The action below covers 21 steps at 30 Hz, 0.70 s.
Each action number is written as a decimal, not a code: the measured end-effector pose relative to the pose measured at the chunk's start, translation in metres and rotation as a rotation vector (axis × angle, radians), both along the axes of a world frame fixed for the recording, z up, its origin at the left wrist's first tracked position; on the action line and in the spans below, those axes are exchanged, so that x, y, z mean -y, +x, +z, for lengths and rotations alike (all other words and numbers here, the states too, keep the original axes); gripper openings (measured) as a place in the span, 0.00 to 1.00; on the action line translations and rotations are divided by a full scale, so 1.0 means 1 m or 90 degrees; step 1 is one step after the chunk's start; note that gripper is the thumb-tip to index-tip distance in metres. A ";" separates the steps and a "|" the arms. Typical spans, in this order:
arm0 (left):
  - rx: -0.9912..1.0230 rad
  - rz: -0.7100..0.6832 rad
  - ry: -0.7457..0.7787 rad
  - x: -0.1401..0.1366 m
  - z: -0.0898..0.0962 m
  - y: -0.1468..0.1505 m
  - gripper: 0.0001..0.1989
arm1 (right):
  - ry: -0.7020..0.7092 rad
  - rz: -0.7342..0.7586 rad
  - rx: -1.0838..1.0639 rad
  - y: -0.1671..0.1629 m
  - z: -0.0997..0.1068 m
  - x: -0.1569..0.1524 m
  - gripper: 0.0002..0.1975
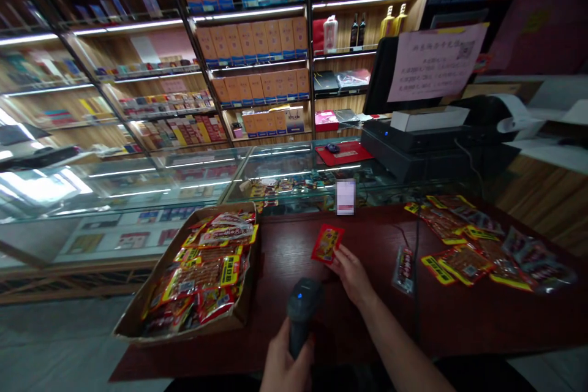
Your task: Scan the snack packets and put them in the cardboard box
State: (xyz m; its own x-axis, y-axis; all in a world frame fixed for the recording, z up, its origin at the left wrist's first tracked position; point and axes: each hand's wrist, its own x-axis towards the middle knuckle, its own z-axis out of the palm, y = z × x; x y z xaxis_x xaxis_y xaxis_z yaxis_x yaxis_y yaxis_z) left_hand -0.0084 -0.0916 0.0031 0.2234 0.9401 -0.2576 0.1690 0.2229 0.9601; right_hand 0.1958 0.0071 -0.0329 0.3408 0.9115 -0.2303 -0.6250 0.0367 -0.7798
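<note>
My left hand point(281, 360) is closed around the handle of a dark barcode scanner point(303, 303), which shows a small blue light on its head. In my right hand point(351, 275) a small red snack packet point(327, 244) is pinched by its lower right edge, held above the dark red tabletop point(285, 239). The scanner's head is just below and left of the packet. To the left stands an open cardboard box point(249, 294) filled with snack packets point(202, 272). A single clear-and-red packet point(404, 269) lies to the right of my right hand.
Several yellow-edged snack packets point(466, 262) are spread on the table's right side, beside clear packets point(537, 257). A glass display counter point(184, 174) runs behind. Beyond the table are a red mat point(346, 153) with a mouse point(331, 148), a monitor point(381, 76) and stocked shelves point(257, 64).
</note>
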 end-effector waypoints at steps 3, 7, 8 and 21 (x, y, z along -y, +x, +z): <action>-0.030 -0.008 0.029 -0.002 0.011 0.008 0.13 | 0.003 0.008 0.002 -0.002 0.001 0.001 0.26; -0.053 -0.022 0.045 -0.005 0.019 0.014 0.11 | 0.019 0.001 -0.001 -0.003 0.001 -0.002 0.25; -0.054 -0.022 0.043 -0.006 0.020 0.015 0.11 | 0.033 0.005 -0.006 -0.002 0.001 -0.003 0.25; -0.023 -0.048 0.049 -0.004 0.028 0.011 0.09 | 0.022 -0.019 0.009 -0.002 -0.001 -0.004 0.24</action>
